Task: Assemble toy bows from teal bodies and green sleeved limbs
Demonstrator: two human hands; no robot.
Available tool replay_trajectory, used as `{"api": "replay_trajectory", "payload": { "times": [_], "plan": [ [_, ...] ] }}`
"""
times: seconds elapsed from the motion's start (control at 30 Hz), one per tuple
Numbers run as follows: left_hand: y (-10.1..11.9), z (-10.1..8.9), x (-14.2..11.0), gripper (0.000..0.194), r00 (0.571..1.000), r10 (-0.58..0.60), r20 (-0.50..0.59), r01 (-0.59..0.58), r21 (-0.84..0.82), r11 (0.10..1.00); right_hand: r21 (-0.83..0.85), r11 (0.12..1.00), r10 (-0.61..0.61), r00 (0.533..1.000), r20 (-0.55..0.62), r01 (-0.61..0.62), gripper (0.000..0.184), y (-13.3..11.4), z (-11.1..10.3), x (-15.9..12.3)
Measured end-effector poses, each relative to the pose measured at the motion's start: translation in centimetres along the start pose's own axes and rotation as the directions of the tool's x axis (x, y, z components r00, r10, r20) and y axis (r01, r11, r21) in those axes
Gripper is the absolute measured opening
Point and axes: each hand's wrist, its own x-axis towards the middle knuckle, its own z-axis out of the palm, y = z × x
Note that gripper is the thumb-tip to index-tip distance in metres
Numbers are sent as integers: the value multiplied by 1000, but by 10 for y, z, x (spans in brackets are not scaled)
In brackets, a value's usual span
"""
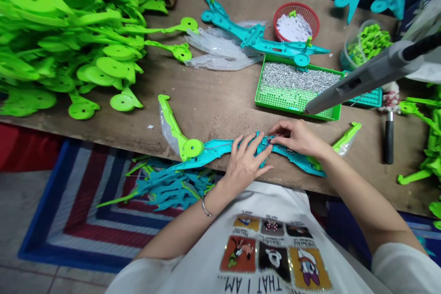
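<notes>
A toy bow with a blue body (pixel 217 148) lies along the table's front edge. Its left end carries a green arm (pixel 193 149) with a clear plastic strip; another green arm (pixel 347 137) shows at the right end, partly behind my right forearm. My left hand (pixel 246 161) rests on the middle of the bow, fingers spread. At the bow's centre, my right hand (pixel 292 135) has thumb and fingers pinched together; whatever is between them is hidden. A grey electric screwdriver (pixel 358 82) hangs above the right side, its tip over a green tray (pixel 296 101) of small metal screws.
Green plastic arms (pixel 113 66) are heaped at the left. Behind lie another blue bow body (pixel 255 36), clear strips (pixel 220 48), a red basket (pixel 279 23) and a tub (pixel 344 60) of green pieces. A black-handled tool (pixel 388 140) lies right. A striped crate (pixel 82 193) holding blue bows stands below.
</notes>
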Motion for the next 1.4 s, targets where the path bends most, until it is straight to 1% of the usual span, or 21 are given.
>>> {"api": "replay_trajectory", "payload": {
  "times": [0.1,0.17,0.3,0.4,0.47,0.53,0.6,0.67,0.77,0.87,0.97,1.0,1.07,1.1,1.13,1.17,1.2,1.23,1.27,1.33,1.4],
  "plan": [
    [0,-2,1,55,1000,-5,11,5,1,1000,-151,988,-57,993,-107,40,12,-9,-5,-17],
    [0,-2,1,54,1000,-3,8,3,4,1000,-271,960,-113,979,-171,64,11,-13,-2,-33],
    [-1,-2,1,54,1000,1,18,-2,22,1000,-459,888,-167,948,-271,25,10,-11,24,-61],
    [-1,-3,2,54,1000,3,31,-4,31,1000,-549,836,-208,925,-317,-1,14,-3,43,-69],
    [0,-4,2,53,999,3,38,-5,33,999,-601,799,-236,925,-297,10,16,0,49,-71],
    [0,-5,3,53,999,4,43,-6,34,999,-670,742,-252,937,-241,28,18,0,49,-71],
    [0,-5,3,53,999,6,48,-7,35,999,-737,675,-247,952,-182,34,22,-2,46,-72],
    [0,-5,2,54,999,6,48,-7,30,1000,-771,636,-223,963,-149,28,27,-4,44,-73],
    [-1,-4,3,53,999,9,34,-10,21,1000,-743,669,-201,968,-149,24,34,-4,42,-76],
    [-1,0,6,50,1000,13,23,-13,24,1000,-666,743,-243,956,-167,72,39,0,39,-81],
    [0,5,10,47,1000,17,13,-18,19,1000,-564,819,-281,931,-234,106,35,8,19,-91],
    [0,6,12,46,1000,16,8,-16,13,1000,-537,840,-269,920,-285,79,31,11,6,-94],
    [1,9,13,46,1000,0,-9,0,-5,1000,-507,860,-205,878,-433,-50,22,19,-28,-98],
    [2,11,14,45,1000,-10,-21,9,-15,1000,-498,854,-171,823,-541,-150,20,22,-49,-97],
    [2,12,14,45,999,-19,-32,18,-26,999,-474,844,-144,748,-648,-249,20,23,-69,-92],
    [3,14,13,45,999,-27,-42,26,-36,999,-452,830,-115,693,-712,-326,18,23,-89,-83],
    [3,15,13,45,998,-32,-51,30,-43,999,-452,816,-118,661,-741,-361,17,20,-107,-70],
    [3,16,12,45,998,-34,-56,31,-48,998,-478,807,-145,669,-729,-345,18,14,-121,-52],
    [3,16,11,45,998,-33,-59,31,-49,998,-519,807,-188,711,-677,-281,20,7,-132,-31],
    [2,17,10,45,997,-30,-66,27,-49,998,-543,838,-276,812,-514,-59,26,-11,-144,19],
    [1,18,9,46,997,-28,-73,24,-48,999,-594,801,-314,897,-313,73,30,-29,-144,74]
  ]
}}
